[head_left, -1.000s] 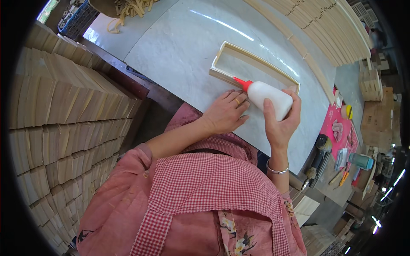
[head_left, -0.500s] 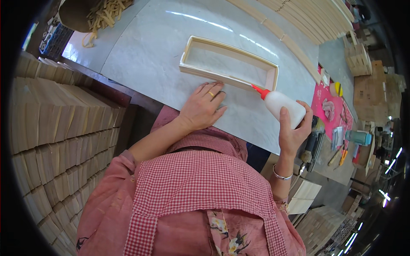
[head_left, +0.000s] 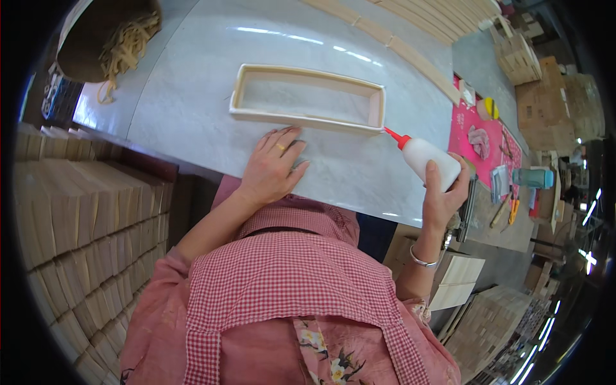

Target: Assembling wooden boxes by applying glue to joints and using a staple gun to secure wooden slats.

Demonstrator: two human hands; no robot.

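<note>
A shallow, long wooden frame [head_left: 308, 120] lies on the pale worktop, with its open middle showing the surface beneath. White, glue-like stuff runs along its upper rim. My right hand [head_left: 444, 196] is wrapped round a white squeeze glue bottle [head_left: 431, 160], which is tilted so that its red nozzle points up and to the left. The nozzle's tip is at the frame's near right corner; whether it touches cannot be made out. My left hand [head_left: 273, 168] rests on the worktop just in front of the frame's near side, fingers stretched out and holding nothing.
At the far left, a brown container [head_left: 83, 45] holds curled tan strips [head_left: 130, 45]. Long wooden slats [head_left: 417, 22] lie along the far right. A pink mat [head_left: 473, 128] carries a cloth and yellow tape roll. Stacked wooden boards [head_left: 90, 199] stand left of the worktop.
The nozzle has moved right along the frame's near side to its right corner. The whole view has shifted somewhat, and the left hand remains at the near side with fingers extended.
</note>
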